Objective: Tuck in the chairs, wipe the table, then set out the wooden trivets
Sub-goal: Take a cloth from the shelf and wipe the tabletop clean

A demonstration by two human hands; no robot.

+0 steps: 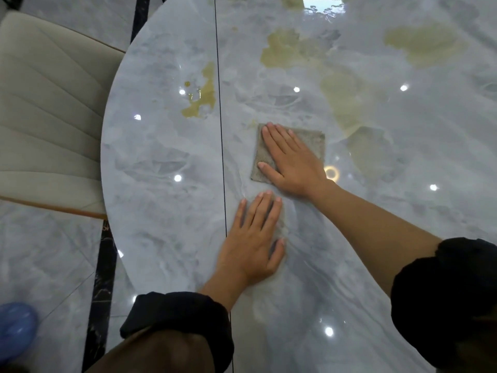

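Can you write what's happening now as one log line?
step: wiping | right hand: presses cloth | left hand: flat on table | chair: at table edge

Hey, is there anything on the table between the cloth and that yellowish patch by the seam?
Nothing visible. The right hand presses the cloth flat; only bare table and its thin seam lie between it and the yellowish patch up-left. The left hand rests nearer the person, off that path.

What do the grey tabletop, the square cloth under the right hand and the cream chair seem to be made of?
Grey veined tabletop: polished marble or marble-look slab; sharp light reflections. Grey-brown square cloth: napped fabric, perhaps microfibre; matte, fuzzy surface. Cream chair: padded upholstery, fabric or faux leather; stitched channels.
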